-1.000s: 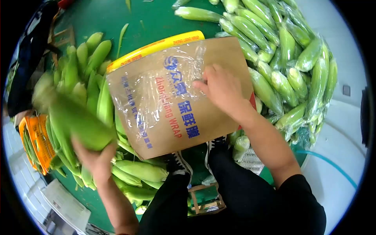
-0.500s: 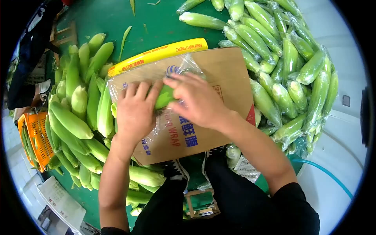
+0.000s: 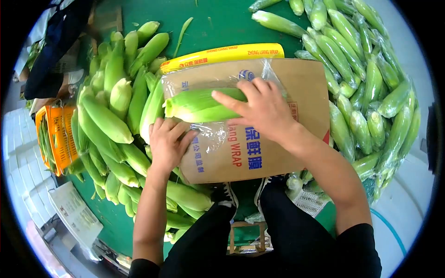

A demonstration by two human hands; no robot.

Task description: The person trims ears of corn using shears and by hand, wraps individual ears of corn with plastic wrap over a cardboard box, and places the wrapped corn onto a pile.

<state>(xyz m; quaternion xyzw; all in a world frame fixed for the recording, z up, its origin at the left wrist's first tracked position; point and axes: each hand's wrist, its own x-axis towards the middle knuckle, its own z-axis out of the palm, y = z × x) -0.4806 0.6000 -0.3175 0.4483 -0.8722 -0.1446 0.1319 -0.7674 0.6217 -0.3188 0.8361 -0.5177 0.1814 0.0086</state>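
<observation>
A green ear of corn in its husk [image 3: 204, 105] lies crosswise on a sheet of clear plastic film [image 3: 215, 134], over a printed cardboard sheet [image 3: 287, 160]. My left hand [image 3: 168, 142] is at the film's lower left edge, below the ear's pale end, fingers bent and closed on the film. My right hand [image 3: 266, 109] is over the ear's right end, fingers spread, index finger stretched across the husk and thumb below it. That end of the ear is partly hidden. Behind the cardboard's far edge lies a yellow wrap roll or box [image 3: 222, 55].
Unwrapped corn [image 3: 104, 123] is heaped on the left, and film-wrapped corn [image 3: 345, 51] on the right. An orange basket [image 3: 60, 139] stands at far left, near another person's dark-clothed leg [image 3: 51, 74]. The floor [image 3: 222, 30] is green.
The view has shifted, so the scene sits further right. My hands have moved apart, uncovering the ear; my left hand has come down to the film's lower edge.
</observation>
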